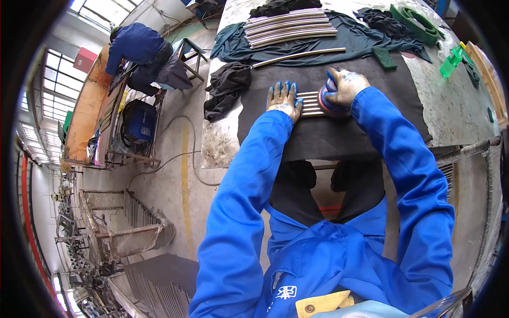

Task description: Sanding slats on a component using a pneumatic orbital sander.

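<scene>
Several shiny metal strips (312, 104) lie side by side on a dark cloth (313, 139) on the table before me. My left hand (284, 99), in a stained work glove with blue fingertips, rests flat at their left end, fingers stretched out. Around a round palm sander (330, 102), coloured dark blue and red, my gloved right hand (345, 87) is closed. The sander sits over the strips' right end and hides it. Beyond my hands, a single long metal strip (299, 56) lies crosswise.
A row of metal strips (291, 27) rests on dark green cloth (228, 45). A black cloth (228, 87) lies left, a green scouring pad (384, 58) and green bottle (452, 61) right. Another person (140, 53) bends over a bench at the far left; a hose crosses the floor.
</scene>
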Demonstrator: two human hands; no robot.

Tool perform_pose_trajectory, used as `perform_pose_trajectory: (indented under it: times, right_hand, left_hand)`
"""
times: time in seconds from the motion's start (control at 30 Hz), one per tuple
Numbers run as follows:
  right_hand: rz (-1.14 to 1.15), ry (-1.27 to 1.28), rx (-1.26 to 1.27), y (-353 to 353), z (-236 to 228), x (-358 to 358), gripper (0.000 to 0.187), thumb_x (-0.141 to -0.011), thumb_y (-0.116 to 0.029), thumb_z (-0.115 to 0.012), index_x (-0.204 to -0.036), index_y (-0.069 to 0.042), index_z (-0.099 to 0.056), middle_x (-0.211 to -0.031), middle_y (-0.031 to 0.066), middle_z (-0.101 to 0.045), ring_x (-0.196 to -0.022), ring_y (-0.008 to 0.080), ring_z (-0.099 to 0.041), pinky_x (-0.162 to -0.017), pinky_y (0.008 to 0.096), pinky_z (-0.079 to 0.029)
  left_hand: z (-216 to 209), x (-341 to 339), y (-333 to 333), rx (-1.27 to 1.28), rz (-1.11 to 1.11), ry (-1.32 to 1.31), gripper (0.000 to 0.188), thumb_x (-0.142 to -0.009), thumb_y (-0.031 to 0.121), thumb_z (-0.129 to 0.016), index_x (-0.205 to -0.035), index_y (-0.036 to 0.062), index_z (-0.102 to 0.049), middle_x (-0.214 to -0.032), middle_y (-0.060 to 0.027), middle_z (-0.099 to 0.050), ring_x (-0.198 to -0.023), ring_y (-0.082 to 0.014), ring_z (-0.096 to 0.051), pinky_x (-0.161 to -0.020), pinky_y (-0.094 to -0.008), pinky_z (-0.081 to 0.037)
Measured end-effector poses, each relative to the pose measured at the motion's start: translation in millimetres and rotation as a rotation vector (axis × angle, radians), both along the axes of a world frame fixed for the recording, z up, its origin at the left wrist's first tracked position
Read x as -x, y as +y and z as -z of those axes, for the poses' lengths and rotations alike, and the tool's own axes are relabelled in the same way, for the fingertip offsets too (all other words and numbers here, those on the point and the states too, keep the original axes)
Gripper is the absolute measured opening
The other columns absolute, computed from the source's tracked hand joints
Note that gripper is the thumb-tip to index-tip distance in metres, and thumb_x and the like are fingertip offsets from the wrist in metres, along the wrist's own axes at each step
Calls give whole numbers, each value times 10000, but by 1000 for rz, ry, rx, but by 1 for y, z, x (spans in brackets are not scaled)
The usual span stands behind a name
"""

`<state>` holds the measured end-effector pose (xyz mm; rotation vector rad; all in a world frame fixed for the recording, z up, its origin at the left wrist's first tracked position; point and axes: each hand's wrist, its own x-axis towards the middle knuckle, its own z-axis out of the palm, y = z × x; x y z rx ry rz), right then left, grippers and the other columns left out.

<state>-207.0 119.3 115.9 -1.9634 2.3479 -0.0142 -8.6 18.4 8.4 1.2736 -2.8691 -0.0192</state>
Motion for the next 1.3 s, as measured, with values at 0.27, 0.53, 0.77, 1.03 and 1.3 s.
perform_pose_trajectory:
  times: [0.27, 0.53, 0.77, 1.03, 1.3]
  right_hand:
    - [13, -32, -77, 0, -9, -3, 681, -759, -470, -633, -1315, -100, -498, -1190, 180, -616, -1052, 345, -619, -891, 417, -498]
    - [12, -34, -50, -1, -7, -3, 684, -756, -483, -635, -1309, -103, -501, -1168, 185, -618, -1019, 350, -630, -877, 419, -502]
    - [24, -32, -62, -1, -12, -8, 640, -757, -472, -638, -1259, -93, -522, -1151, 189, -625, -976, 352, -646, -844, 431, -513]
    - [-8, -41, 23, -3, 1, 4, 623, -749, -456, -650, -1237, -89, -527, -1108, 186, -651, -958, 363, -649, -823, 433, -518]
    - [-20, -46, 29, -4, -1, 1, 620, -752, -445, -651, -1241, -87, -525, -1095, 179, -657, -951, 360, -650, -825, 431, -517]
  left_hand:
    - [-1, 0, -2, -33, 2, 25, 637, -959, 436, -320, -1500, 107, -262, -1554, -139, -255, -1451, -347, -160, -1179, -471, -66]
    - [3, 1, -6, -12, 16, 18, 649, -949, 453, -331, -1499, 112, -270, -1551, -134, -265, -1452, -340, -164, -1179, -467, -64]
    - [10, -2, -14, 10, 8, -16, 653, -947, 463, -327, -1498, 116, -274, -1556, -126, -258, -1454, -337, -158, -1178, -463, -56]
    - [13, -2, -16, 11, -16, 9, 657, -946, 470, -323, -1501, 123, -270, -1560, -124, -249, -1458, -331, -146, -1179, -462, -47]
    - [9, 5, -12, -19, 3, 50, 655, -948, 462, -314, -1504, 121, -262, -1562, -125, -242, -1461, -325, -139, -1180, -459, -38]
